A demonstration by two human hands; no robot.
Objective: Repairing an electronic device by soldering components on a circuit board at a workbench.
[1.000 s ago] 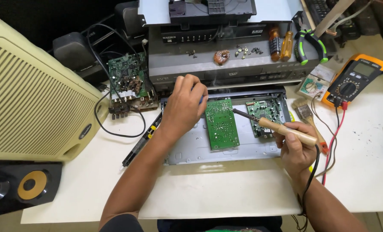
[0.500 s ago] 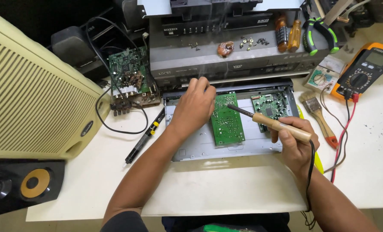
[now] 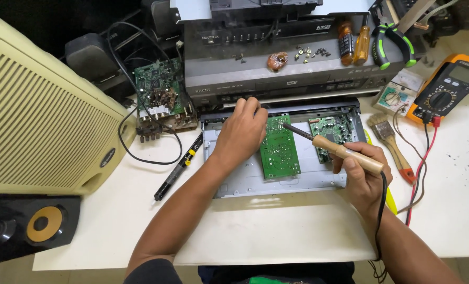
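At the left of the open metal chassis (image 3: 234, 184), the left hand (image 3: 242, 134) lies knuckles-up w/ fingers curled together at the edge of the green circuit board (image 3: 280, 150); can't tell if it pinches anything. Best to press the board flat there so it won't rock. To the right, the right hand (image 3: 363, 176) is clamped round the wooden-handled soldering iron (image 3: 333, 148), tip over the board's upper right; keep wrist braced, cord clear, tip on one joint only.
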